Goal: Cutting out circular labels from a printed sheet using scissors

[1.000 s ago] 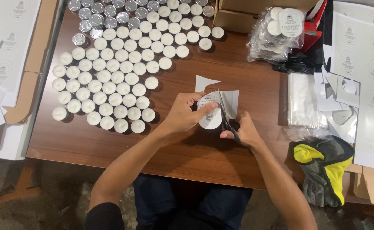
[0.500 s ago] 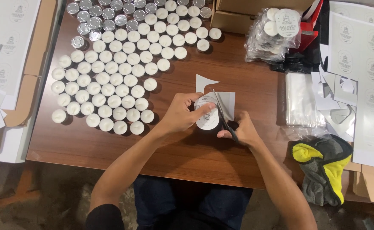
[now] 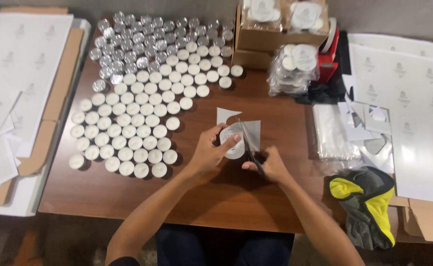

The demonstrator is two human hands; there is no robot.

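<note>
Near the table's point(image 3: 127, 197) front edge, a label sheet point(image 3: 248, 133) is pinched by the left hand point(image 3: 211, 152) while scissors point(image 3: 250, 148) are gripped by the right hand point(image 3: 270, 165). The round label could be nicked, or the left fingertips point(image 3: 233, 140) caught, since the blades run just beside them.

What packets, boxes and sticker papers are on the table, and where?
Round white paper label: centre, in the left hand.
Clear plastic bag of white candles: right of the loose candles.
Brown cardboard box: top middle.
White printed label sheets: right side.
</note>
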